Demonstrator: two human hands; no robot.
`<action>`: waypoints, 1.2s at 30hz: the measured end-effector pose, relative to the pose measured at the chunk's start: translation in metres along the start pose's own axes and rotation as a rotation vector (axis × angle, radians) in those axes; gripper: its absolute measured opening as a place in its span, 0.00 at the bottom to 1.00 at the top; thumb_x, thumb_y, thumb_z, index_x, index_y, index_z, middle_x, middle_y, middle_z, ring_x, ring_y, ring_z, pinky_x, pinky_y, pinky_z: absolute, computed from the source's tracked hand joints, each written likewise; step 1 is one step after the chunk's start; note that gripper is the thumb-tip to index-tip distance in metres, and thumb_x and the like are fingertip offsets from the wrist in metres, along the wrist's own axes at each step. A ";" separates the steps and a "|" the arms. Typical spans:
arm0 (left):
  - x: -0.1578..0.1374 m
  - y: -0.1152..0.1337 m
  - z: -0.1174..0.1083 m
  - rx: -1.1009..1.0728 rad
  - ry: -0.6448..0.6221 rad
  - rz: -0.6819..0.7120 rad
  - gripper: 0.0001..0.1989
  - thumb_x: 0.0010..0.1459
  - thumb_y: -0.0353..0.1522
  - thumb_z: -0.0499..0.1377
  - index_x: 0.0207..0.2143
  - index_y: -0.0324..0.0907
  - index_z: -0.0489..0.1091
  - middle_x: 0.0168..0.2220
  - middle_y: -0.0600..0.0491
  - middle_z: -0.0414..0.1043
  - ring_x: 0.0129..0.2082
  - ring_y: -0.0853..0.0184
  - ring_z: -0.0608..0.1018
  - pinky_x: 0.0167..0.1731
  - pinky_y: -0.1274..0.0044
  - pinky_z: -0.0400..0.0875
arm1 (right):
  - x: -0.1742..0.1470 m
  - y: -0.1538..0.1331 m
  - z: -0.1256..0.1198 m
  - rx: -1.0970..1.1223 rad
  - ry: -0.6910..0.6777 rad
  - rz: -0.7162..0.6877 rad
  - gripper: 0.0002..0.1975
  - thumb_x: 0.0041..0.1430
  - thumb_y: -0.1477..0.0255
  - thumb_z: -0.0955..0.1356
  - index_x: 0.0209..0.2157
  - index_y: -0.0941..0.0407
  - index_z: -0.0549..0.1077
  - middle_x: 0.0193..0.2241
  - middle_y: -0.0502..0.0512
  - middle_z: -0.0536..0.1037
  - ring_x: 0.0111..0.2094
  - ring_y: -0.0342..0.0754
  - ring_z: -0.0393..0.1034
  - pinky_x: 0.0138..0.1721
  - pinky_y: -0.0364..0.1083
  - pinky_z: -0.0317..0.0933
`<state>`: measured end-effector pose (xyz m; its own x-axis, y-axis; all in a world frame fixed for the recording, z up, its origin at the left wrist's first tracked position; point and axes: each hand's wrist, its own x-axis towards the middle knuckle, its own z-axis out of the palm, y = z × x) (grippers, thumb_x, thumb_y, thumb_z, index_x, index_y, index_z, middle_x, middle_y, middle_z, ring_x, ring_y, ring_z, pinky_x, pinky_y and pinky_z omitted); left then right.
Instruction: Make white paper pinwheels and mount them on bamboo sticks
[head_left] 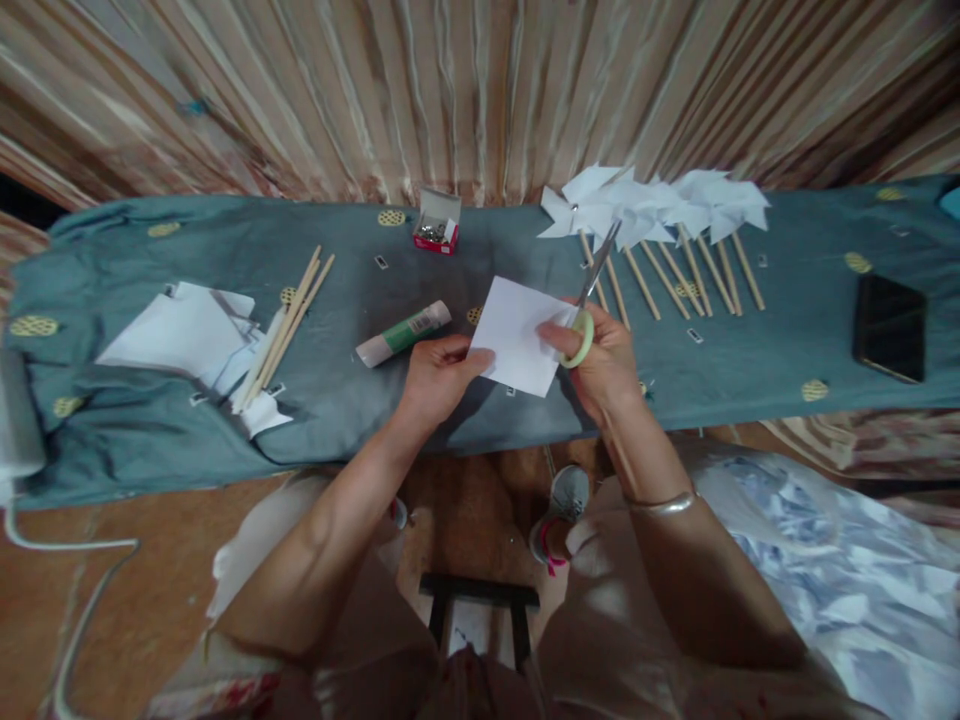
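A square of white paper (pixel 517 335) is held up between both hands above the cloth-covered table. My left hand (pixel 442 375) pinches its left corner between thumb and fingers. My right hand (pixel 606 362) has its thumb through the pale green handle of a pair of scissors (pixel 598 262), whose blades point up and away from me. That same thumb also presses on the paper's right side. Just left of my left hand lies a glue stick (pixel 405 333) with a green label. Beyond the scissors are several white paper pinwheels (pixel 652 205) on wooden sticks.
An open red box of small metal pins (pixel 436 222) stands at the back. On the left are white paper sheets (pixel 184 335) and several loose wooden sticks (pixel 289 325). A black phone (pixel 890 328) lies at the right. The teal cloth (pixel 345 400) hangs over the table's front edge.
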<state>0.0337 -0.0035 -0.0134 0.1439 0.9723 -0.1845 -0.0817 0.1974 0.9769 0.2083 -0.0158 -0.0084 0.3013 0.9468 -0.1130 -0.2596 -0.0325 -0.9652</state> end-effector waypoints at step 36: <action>-0.009 0.000 0.012 -0.274 -0.086 -0.038 0.18 0.47 0.43 0.70 0.35 0.40 0.77 0.36 0.49 0.80 0.37 0.63 0.79 0.38 0.73 0.73 | 0.011 0.016 0.020 0.192 0.089 0.069 0.15 0.37 0.68 0.78 0.25 0.53 0.71 0.26 0.47 0.79 0.31 0.48 0.76 0.35 0.49 0.72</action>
<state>0.0444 -0.0139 -0.0108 0.2335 0.9518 -0.1989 -0.3369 0.2711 0.9017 0.1893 0.0003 -0.0203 0.3545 0.9121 -0.2058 -0.4501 -0.0264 -0.8926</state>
